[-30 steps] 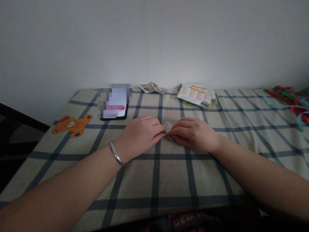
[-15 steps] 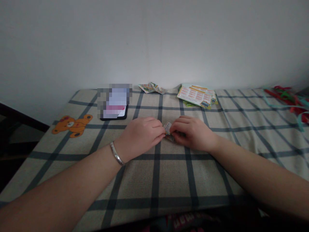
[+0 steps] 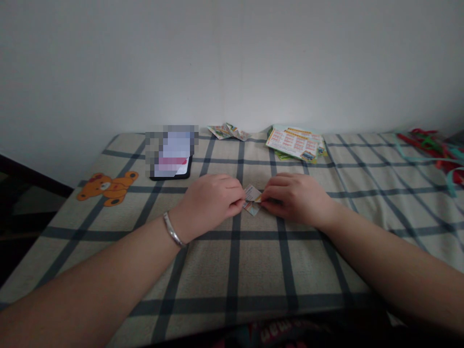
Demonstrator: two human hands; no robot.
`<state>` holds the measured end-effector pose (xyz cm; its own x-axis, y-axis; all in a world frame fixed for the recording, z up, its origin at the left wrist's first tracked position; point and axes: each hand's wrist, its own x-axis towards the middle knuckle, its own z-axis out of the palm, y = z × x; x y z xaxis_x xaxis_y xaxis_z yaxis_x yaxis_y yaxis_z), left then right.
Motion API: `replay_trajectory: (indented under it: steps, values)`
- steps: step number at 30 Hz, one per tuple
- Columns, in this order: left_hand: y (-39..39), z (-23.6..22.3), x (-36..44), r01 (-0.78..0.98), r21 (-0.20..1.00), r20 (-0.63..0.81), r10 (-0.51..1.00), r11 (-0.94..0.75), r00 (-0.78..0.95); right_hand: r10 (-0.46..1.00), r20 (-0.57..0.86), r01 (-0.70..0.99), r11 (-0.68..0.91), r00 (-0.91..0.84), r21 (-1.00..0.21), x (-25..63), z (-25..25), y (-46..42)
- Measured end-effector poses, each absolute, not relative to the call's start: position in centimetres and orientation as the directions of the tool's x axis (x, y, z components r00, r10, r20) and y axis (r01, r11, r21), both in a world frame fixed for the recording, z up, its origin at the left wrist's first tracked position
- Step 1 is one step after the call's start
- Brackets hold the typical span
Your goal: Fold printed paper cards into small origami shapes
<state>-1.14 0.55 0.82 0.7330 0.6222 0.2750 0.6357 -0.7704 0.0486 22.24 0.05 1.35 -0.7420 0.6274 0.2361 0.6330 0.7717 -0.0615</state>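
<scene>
Between my two hands, low over the checked tablecloth [image 3: 210,270], is a small folded piece of printed paper [image 3: 253,194], white with coloured print. My left hand [image 3: 215,195], with a silver bangle on the wrist, pinches its left corner between thumb and fingers. On the opposite side, my right hand [image 3: 292,198] pinches the right corner. The paper shows an upper and a lower flap with a crease running between the fingertips. Both thumbs are partly hidden by the fingers.
A phone [image 3: 174,152] with a blurred screen lies back left, near an orange bear cutout [image 3: 108,188]. Folded paper pieces [image 3: 227,131] and a stack of printed leaflets [image 3: 295,143] lie by the wall. Tangled coloured ribbons [image 3: 438,150] lie far right.
My hands have drawn slightly apart, and more of the folded paper shows between them, its lower flap now visible. The things around have stayed in place.
</scene>
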Motion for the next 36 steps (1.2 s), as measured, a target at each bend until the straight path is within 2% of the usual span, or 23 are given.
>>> replay_trajectory:
  steps: [7, 14, 23, 28, 33, 36]
  values:
    - [0.62, 0.84, -1.26, 0.633, 0.076, 0.271, 0.627, -0.77, 0.73, 0.645, 0.23, 0.662, 0.749, -0.728, -0.006, 22.36, 1.35, 0.27]
    - [0.65, 0.75, -1.22, 0.604, 0.168, 0.289, 0.624, -0.779, 0.726, 0.679, 0.21, 0.679, 0.73, -0.703, -0.086, 22.17, 1.53, 0.32]
    - [0.32, 0.62, -1.08, 0.654, 0.102, 0.313, 0.648, -0.749, 0.694, 0.692, 0.196, 0.689, 0.719, -0.695, -0.095, 22.5, 1.75, 0.45]
    - [0.5, 0.7, -1.12, 0.644, 0.143, 0.291, 0.654, -0.751, 0.698, 0.696, 0.181, 0.693, 0.715, -0.695, -0.092, 22.32, 1.5, 0.57]
    - [0.64, 0.57, -1.26, 0.623, 0.182, 0.299, 0.646, -0.761, 0.702, 0.721, 0.129, 0.702, 0.692, -0.681, -0.166, 22.2, 1.44, 0.75]
    - [0.74, 0.52, -1.32, 0.598, 0.202, 0.3, 0.63, -0.776, 0.716, 0.717, 0.146, 0.69, 0.696, -0.681, -0.197, 22.15, 1.43, 0.66]
